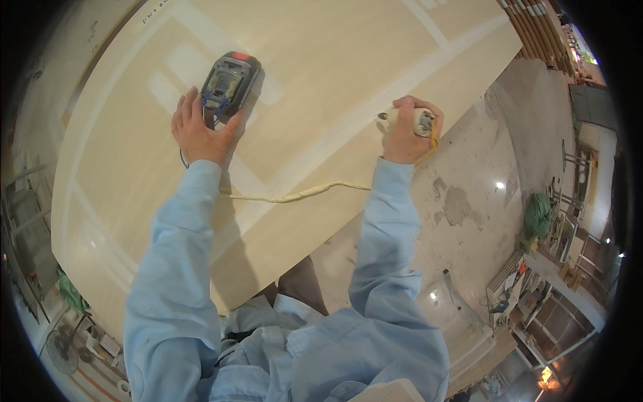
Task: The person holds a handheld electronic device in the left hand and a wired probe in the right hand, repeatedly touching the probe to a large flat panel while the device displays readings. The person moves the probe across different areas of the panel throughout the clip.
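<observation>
My left hand [199, 134] has its thumb and fingers around the lower end of a black and red power-tool battery pack [231, 84]. Thin blue wires come out of that end, and the pack rests on a large pale board [301, 80]. My right hand [406, 134] grips a small cream-coloured handheld motor tool [423, 122] above the board's right edge. A short tip points left from the tool, and a yellow strip hangs below the palm. A cream wrapped cable [301, 195] runs across the board between my two forearms; its ends are hidden.
The board fills the upper left, with its near edge by my waist. Tiled floor [462, 194] with stains lies to the right. Stacked brown lengths [536, 30] stand at the top right. A green bag [538, 214] and cluttered racks line the right side; a fan [63, 352] is lower left.
</observation>
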`<control>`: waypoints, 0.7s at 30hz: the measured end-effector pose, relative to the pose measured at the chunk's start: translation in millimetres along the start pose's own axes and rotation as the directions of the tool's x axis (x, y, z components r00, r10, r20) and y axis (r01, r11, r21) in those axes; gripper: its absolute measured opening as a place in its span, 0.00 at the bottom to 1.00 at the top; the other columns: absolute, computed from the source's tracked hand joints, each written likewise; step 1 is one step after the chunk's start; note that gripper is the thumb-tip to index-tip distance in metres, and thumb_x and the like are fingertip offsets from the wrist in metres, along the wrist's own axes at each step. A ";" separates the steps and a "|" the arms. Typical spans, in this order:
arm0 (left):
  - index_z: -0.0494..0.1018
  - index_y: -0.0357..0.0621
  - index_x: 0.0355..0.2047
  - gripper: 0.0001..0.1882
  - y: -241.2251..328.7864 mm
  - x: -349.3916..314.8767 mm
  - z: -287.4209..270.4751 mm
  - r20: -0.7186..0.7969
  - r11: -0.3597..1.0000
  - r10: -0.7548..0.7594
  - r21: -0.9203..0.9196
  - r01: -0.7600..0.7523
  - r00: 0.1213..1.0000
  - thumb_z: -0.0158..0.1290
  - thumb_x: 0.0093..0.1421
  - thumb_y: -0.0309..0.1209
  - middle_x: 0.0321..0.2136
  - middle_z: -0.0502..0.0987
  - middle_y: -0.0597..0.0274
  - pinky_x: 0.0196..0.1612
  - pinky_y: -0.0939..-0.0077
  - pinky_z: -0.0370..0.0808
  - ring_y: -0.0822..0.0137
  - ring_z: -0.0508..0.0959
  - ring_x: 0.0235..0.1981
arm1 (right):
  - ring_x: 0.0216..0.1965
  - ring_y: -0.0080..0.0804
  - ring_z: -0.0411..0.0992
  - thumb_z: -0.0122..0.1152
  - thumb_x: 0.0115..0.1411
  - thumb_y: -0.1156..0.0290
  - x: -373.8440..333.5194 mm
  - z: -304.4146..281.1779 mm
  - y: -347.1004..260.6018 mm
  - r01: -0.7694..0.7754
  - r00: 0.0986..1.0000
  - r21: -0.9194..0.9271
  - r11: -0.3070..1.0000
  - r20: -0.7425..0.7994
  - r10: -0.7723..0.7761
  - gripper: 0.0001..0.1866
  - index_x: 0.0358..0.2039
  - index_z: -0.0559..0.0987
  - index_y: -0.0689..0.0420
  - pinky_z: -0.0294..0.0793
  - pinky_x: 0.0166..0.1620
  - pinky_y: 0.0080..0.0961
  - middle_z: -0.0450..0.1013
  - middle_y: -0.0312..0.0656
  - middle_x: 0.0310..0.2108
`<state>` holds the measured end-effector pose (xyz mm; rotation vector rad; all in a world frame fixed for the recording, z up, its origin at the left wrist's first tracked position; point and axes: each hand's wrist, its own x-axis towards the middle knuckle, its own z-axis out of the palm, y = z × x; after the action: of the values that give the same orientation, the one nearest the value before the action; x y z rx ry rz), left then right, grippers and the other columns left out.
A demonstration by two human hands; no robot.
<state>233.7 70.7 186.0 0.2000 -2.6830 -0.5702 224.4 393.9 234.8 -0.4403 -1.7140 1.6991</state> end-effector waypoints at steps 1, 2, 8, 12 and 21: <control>0.71 0.39 0.61 0.46 -1.0 -1.3 -1.1 0.005 1.000 0.013 0.003 -0.013 1.000 0.68 0.48 0.57 0.66 0.68 0.57 0.72 0.55 0.55 0.52 0.61 0.70 | 0.36 0.30 0.79 0.69 0.60 0.77 0.3 -0.8 -5.1 0.043 0.999 0.007 0.999 0.006 -0.043 0.14 0.40 0.71 0.61 0.80 0.43 0.27 0.79 0.44 0.34; 0.71 0.39 0.61 0.47 -2.0 -2.8 -1.5 0.009 1.000 -0.005 0.001 0.005 1.000 0.68 0.48 0.57 0.67 0.67 0.57 0.72 0.54 0.55 0.52 0.61 0.70 | 0.36 0.30 0.79 0.69 0.61 0.76 0.4 -5.3 -11.9 0.068 0.998 0.006 0.998 -0.009 -0.068 0.13 0.39 0.71 0.61 0.80 0.43 0.27 0.79 0.44 0.33; 0.73 0.41 0.60 0.47 -8.9 10.6 12.0 0.000 0.996 0.042 0.079 -0.042 0.999 0.67 0.47 0.61 0.68 0.65 0.55 0.72 0.50 0.53 0.50 0.58 0.71 | 0.35 0.31 0.79 0.68 0.61 0.76 -5.7 -30.4 -49.7 0.129 0.991 0.041 0.991 0.015 -0.130 0.13 0.39 0.71 0.60 0.80 0.43 0.29 0.78 0.45 0.34; 0.74 0.43 0.59 0.47 21.1 46.3 44.1 0.069 0.993 0.086 0.075 -0.091 0.994 0.67 0.47 0.63 0.68 0.65 0.53 0.72 0.46 0.51 0.47 0.57 0.72 | 0.35 0.31 0.79 0.68 0.60 0.78 1.7 -27.7 -43.4 0.107 0.991 0.058 0.993 0.079 -0.111 0.13 0.40 0.71 0.60 0.80 0.42 0.29 0.78 0.45 0.34; 0.73 0.42 0.61 0.47 147.4 71.7 110.1 -0.033 1.000 -0.025 -0.006 0.024 0.999 0.64 0.50 0.62 0.67 0.66 0.53 0.73 0.52 0.51 0.54 0.59 0.72 | 0.34 0.30 0.78 0.68 0.59 0.80 18.9 -17.7 -1.7 -0.028 0.975 0.150 0.988 0.221 -0.006 0.13 0.39 0.71 0.60 0.80 0.41 0.27 0.77 0.45 0.34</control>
<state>115.6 228.7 179.3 0.2390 -2.6503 -0.5768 223.1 419.4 239.4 -0.1966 -1.7195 1.9315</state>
